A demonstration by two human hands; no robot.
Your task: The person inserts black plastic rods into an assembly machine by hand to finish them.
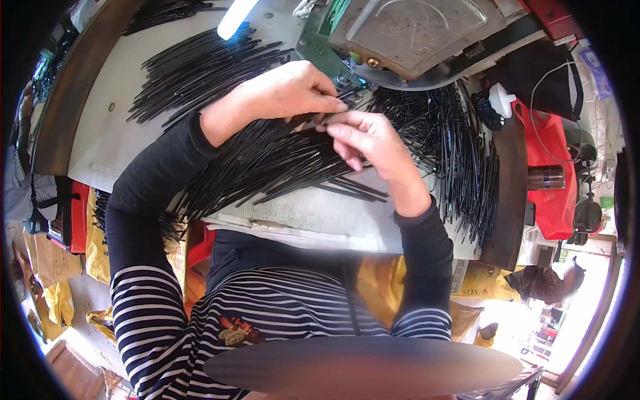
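Note:
Thin, long black strips lie in loose piles across a pale worktable. My left hand (293, 92) reaches over the middle pile (247, 163), its thumb and forefinger pinched together. Close against its fingertips, my right hand (365, 137) is also pinched, with the other fingers curled. The fingertips of both hands meet just in front of the green machine (320, 47). Whatever small piece they grip is hidden or too thin to make out. A few strips (357, 188) stick out below my right hand.
A metal machine cover (417, 33) overhangs the far side. Another strip pile (207, 67) lies at the far left, and a tangled heap (460, 160) at the right edge. A bright lamp (237, 18) hangs at the back. A red bag (552, 173) hangs beyond the table's right edge.

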